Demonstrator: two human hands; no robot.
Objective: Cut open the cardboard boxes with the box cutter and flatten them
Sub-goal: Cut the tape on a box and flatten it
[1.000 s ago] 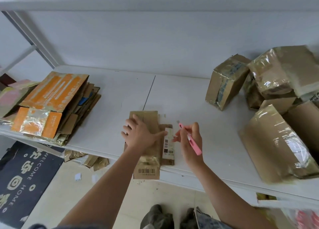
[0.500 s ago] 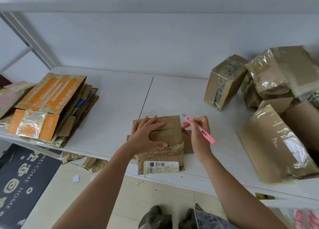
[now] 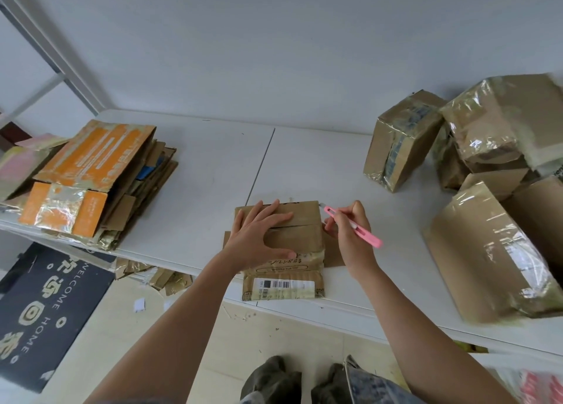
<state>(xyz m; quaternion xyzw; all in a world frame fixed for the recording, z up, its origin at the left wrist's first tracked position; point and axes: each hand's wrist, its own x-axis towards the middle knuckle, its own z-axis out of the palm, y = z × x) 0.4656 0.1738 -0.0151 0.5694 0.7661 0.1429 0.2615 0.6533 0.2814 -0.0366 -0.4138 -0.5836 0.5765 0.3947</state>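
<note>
A small brown cardboard box (image 3: 300, 239) with a barcode label lies at the white table's (image 3: 213, 172) front edge, its near end overhanging. My left hand (image 3: 259, 236) presses flat on its top, fingers spread. My right hand (image 3: 347, 233) grips a pink box cutter (image 3: 353, 227), whose tip sits at the box's far right corner. A flat flap of cardboard (image 3: 333, 255) shows under the box on the right.
A stack of flattened orange and brown boxes (image 3: 91, 178) lies at the table's left end. Several taped, uncut boxes (image 3: 487, 190) crowd the right side. Cardboard scraps (image 3: 158, 277) and a dark welcome mat (image 3: 45, 312) lie on the floor below.
The box was turned and folded over from a narrow upright strip to a wider face. My left hand spread flat on it, and the cutter moved up to the far right corner.
</note>
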